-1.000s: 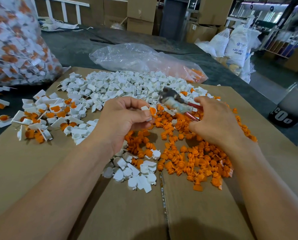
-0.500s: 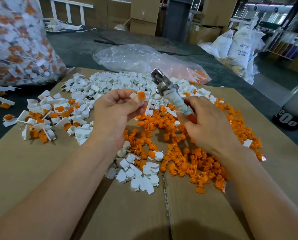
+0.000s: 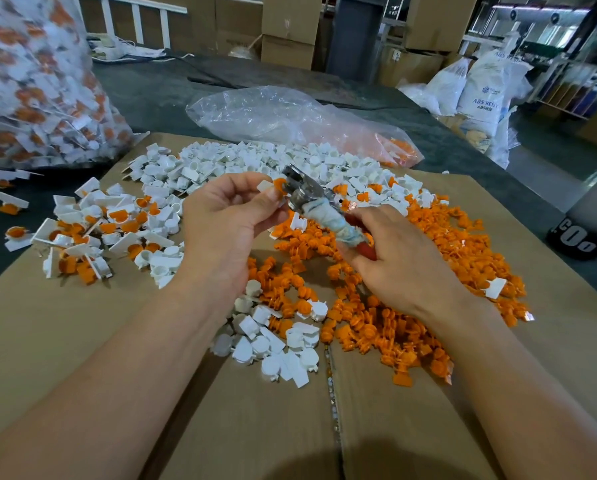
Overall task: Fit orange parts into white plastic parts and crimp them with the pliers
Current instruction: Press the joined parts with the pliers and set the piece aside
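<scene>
My left hand (image 3: 227,216) pinches a white plastic part with an orange part fitted in it (image 3: 272,187), held above the cardboard. My right hand (image 3: 394,258) grips the pliers (image 3: 319,206) by their cloth-wrapped red handles. The metal jaws point up and left and sit right against the orange part. Loose orange parts (image 3: 411,306) lie heaped under my right hand. Loose white parts (image 3: 248,161) are piled at the far side, with a smaller white cluster (image 3: 276,344) near my wrists.
Fitted white-and-orange pieces (image 3: 92,233) lie in a pile at the left on the flattened cardboard (image 3: 82,341). A full clear bag of finished pieces (image 3: 37,81) stands far left. A crumpled plastic bag (image 3: 290,116) lies behind the white pile. A dark object (image 3: 574,237) stands at right.
The pliers swung up from pointing left, then came down so their jaws meet the part. My left hand raised the white-and-orange part toward the jaws.
</scene>
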`<control>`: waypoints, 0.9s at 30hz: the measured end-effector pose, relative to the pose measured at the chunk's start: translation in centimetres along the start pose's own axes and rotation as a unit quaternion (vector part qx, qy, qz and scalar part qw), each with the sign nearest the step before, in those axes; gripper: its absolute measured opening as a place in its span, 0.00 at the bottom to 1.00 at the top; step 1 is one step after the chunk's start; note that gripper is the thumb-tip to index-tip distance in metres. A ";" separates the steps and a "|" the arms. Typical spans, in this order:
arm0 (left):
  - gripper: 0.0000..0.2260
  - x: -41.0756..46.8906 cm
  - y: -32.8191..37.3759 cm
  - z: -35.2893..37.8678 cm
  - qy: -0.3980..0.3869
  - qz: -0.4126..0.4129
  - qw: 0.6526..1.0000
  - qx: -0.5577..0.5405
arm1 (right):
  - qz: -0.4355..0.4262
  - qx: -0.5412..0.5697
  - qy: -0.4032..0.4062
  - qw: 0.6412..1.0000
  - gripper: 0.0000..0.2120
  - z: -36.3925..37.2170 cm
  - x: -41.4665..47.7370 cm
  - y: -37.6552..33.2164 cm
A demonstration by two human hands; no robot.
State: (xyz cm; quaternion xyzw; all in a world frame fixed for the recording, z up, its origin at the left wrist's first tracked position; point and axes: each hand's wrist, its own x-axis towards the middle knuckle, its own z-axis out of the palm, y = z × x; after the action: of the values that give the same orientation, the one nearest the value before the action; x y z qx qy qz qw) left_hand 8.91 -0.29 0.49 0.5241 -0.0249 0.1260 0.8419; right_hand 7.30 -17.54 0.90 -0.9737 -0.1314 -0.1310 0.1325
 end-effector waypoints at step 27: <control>0.09 -0.2 -0.2 0.0 0.031 -0.034 0.998 0.047 | -0.025 0.022 -0.034 0.999 0.09 0.3 0.0 -0.5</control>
State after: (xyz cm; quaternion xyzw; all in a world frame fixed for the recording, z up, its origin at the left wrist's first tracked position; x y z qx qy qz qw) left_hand 8.78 -0.43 0.32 0.5592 0.0248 0.1139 0.8208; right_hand 7.18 -16.97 0.72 -0.9708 -0.1631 -0.0978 0.1464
